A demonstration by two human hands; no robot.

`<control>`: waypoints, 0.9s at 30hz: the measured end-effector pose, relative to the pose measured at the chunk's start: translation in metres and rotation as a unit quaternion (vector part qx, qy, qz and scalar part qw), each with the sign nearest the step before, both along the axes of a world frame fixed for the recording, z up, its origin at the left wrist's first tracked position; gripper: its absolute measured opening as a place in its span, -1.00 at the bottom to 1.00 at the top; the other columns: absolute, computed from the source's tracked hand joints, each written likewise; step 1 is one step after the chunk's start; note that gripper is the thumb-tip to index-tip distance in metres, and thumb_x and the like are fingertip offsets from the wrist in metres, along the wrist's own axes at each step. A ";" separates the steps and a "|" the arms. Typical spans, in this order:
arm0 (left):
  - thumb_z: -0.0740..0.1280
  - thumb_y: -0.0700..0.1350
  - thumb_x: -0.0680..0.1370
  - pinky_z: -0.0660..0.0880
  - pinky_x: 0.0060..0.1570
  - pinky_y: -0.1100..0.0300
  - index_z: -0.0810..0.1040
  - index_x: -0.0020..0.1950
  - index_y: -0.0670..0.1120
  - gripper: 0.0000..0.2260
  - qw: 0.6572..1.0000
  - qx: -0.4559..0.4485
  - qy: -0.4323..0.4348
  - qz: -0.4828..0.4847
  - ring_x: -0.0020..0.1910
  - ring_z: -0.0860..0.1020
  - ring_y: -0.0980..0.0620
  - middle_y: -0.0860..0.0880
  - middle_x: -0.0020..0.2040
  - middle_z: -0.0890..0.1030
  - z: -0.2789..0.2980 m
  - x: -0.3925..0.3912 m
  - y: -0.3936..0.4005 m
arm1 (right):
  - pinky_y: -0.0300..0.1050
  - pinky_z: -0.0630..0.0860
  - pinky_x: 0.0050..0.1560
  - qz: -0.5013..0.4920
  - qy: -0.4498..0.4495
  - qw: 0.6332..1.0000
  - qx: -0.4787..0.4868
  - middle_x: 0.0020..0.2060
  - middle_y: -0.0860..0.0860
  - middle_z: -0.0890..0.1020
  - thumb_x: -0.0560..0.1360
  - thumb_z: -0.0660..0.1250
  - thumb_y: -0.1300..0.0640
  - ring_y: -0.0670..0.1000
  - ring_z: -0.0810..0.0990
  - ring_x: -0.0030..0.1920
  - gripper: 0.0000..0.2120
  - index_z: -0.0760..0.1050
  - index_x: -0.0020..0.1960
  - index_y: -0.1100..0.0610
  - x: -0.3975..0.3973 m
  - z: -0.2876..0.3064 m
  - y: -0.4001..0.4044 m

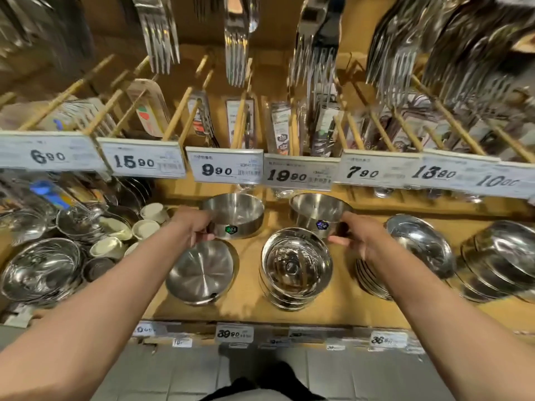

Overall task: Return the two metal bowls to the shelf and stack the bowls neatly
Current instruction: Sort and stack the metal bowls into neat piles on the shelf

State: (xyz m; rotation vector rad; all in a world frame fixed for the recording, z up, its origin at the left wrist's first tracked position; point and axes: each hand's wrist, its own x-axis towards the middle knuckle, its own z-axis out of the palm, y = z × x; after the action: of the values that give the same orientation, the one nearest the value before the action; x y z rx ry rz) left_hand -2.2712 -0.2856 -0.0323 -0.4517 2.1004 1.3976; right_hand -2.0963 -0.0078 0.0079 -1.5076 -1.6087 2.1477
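Observation:
Two straight-walled steel bowls stand at the back of the wooden shelf (252,302). The left bowl (236,214) carries a green sticker; my left hand (194,227) grips its near left rim. The right bowl (317,211) carries a blue sticker; my right hand (354,237) holds its near right side, fingers curled around the wall. In front of them sit a shallow steel dish (201,272) and a stack of rounded bowls (296,267).
Price tags (224,167) line the rail above, with packaged cutlery and hanging forks overhead. Stacks of steel plates (419,250) and bowls (500,259) stand to the right. Mesh strainers (40,270) and small white cups (144,228) crowd the left.

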 end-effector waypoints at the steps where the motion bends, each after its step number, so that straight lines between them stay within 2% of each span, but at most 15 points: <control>1: 0.35 -0.26 0.58 0.47 -0.67 0.29 0.51 -0.07 -0.25 -0.93 1.000 -0.004 -0.002 -0.001 -0.66 0.52 0.08 -0.17 -0.22 0.52 -0.002 0.003 -0.004 | -0.14 0.64 -0.49 -0.009 0.002 1.000 0.003 -0.20 0.20 0.64 0.61 0.33 0.25 0.10 0.67 -0.29 -0.89 0.51 -0.04 0.30 0.002 0.003 -0.001; 2: 0.33 -0.27 0.57 0.50 -0.65 0.26 0.51 0.02 -0.28 -0.92 1.000 -0.008 -0.005 -0.003 -0.66 0.52 0.07 -0.17 -0.22 0.53 -0.002 0.006 -0.007 | -0.14 0.63 -0.50 -0.017 0.005 1.000 0.006 -0.16 0.20 0.65 0.62 0.33 0.23 0.10 0.68 -0.26 -0.88 0.52 0.00 0.30 0.002 0.005 -0.002; 5: 0.30 -0.25 0.59 0.51 -0.64 0.25 0.39 0.41 -0.28 -0.61 1.000 -0.001 -0.012 -0.003 -0.63 0.54 0.04 -0.19 -0.22 0.54 -0.003 0.012 -0.019 | -0.17 0.60 -0.54 -0.026 0.015 0.999 0.023 -0.09 0.21 0.67 0.62 0.34 0.23 0.12 0.70 -0.22 -0.85 0.54 0.12 0.31 0.005 0.011 -0.007; 7: 0.28 -0.23 0.61 0.49 -0.65 0.27 0.30 0.51 -0.25 -0.53 1.000 0.008 -0.011 0.004 -0.61 0.55 0.04 -0.20 -0.18 0.57 -0.002 0.020 -0.025 | -0.18 0.59 -0.54 -0.031 0.014 0.999 0.039 -0.02 0.22 0.67 0.61 0.35 0.25 0.13 0.71 -0.19 -0.83 0.54 0.14 0.33 0.009 0.014 -0.009; 10: 0.31 -0.25 0.61 0.49 -0.66 0.27 0.42 0.39 -0.30 -0.64 1.000 0.012 0.003 0.022 -0.60 0.57 0.03 -0.19 -0.20 0.57 0.002 0.034 -0.036 | -0.18 0.62 -0.50 -0.031 0.022 0.998 0.048 -0.01 0.21 0.66 0.59 0.38 0.25 0.12 0.72 -0.25 -0.87 0.55 0.07 0.31 0.018 0.023 -0.016; 13: 0.42 -0.23 0.55 0.50 -0.62 0.25 0.48 0.28 -0.30 -0.66 0.999 0.016 0.023 0.042 -0.42 0.59 -0.07 -0.22 -0.14 0.60 0.004 0.048 -0.050 | -0.13 0.66 -0.45 -0.026 0.042 0.997 0.055 -0.10 0.20 0.67 0.56 0.42 0.25 0.08 0.73 -0.39 -0.88 0.54 -0.09 0.29 0.028 0.033 -0.022; 16: 0.57 -0.17 0.41 0.65 -0.33 0.04 0.57 0.21 -0.18 -0.59 0.995 -0.011 0.080 0.050 -0.19 0.67 -0.22 -0.24 -0.06 0.67 0.000 0.063 -0.065 | -0.13 0.67 -0.41 -0.010 0.057 0.996 0.061 -0.12 0.24 0.69 0.55 0.43 0.25 0.12 0.73 -0.33 -0.86 0.54 -0.10 0.31 0.039 0.039 -0.029; 18: 0.51 -0.22 0.43 0.67 -0.11 -0.04 0.58 0.26 -0.13 -0.60 0.991 -0.025 0.105 0.076 -0.10 0.67 -0.22 -0.24 0.03 0.68 -0.003 0.077 -0.071 | -0.15 0.67 -0.40 0.000 0.063 0.996 0.061 -0.12 0.24 0.70 0.56 0.41 0.25 0.12 0.73 -0.30 -0.87 0.55 -0.07 0.33 0.046 0.042 -0.034; 20: 0.46 -0.24 0.45 0.66 -0.12 0.00 0.59 0.22 -0.16 -0.67 0.986 -0.056 0.129 0.092 -0.14 0.65 -0.15 -0.23 0.05 0.67 -0.006 0.092 -0.073 | -0.19 0.66 -0.41 0.009 0.075 0.996 0.055 -0.18 0.21 0.72 0.56 0.39 0.27 0.08 0.73 -0.35 -0.89 0.57 -0.04 0.34 0.055 0.045 -0.040; 22: 0.47 -0.22 0.45 0.67 -0.07 -0.11 0.58 0.18 -0.17 -0.69 0.984 -0.079 0.129 0.091 -0.11 0.65 -0.20 -0.23 0.03 0.66 -0.008 0.103 -0.074 | -0.20 0.66 -0.39 0.020 0.093 0.994 0.045 -0.28 0.16 0.74 0.54 0.39 0.30 0.06 0.74 -0.33 -0.90 0.59 -0.03 0.36 0.067 0.045 -0.045; 24: 0.47 -0.21 0.47 0.65 -0.02 -0.21 0.54 0.22 -0.15 -0.66 0.983 -0.083 0.124 0.102 -0.02 0.65 -0.26 -0.21 0.05 0.65 -0.009 0.109 -0.075 | -0.21 0.66 -0.36 0.046 0.104 0.993 0.032 -0.28 0.16 0.75 0.54 0.36 0.33 0.07 0.75 -0.28 -0.92 0.59 -0.02 0.35 0.078 0.045 -0.051; 27: 0.47 -0.18 0.49 0.65 0.00 -0.18 0.57 0.23 -0.20 -0.67 0.983 -0.080 0.112 0.121 -0.02 0.66 -0.26 -0.21 0.04 0.66 -0.012 0.115 -0.076 | -0.21 0.65 -0.36 0.084 0.112 0.990 0.015 -0.26 0.23 0.73 0.55 0.33 0.34 0.08 0.74 -0.29 -0.89 0.58 0.01 0.38 0.088 0.046 -0.063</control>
State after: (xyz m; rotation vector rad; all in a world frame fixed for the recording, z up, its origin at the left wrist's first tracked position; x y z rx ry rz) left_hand -2.1564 -0.3616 -0.0438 -0.6612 2.4190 1.4768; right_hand -2.0078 -0.0704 0.0536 -1.1115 -1.7319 2.2699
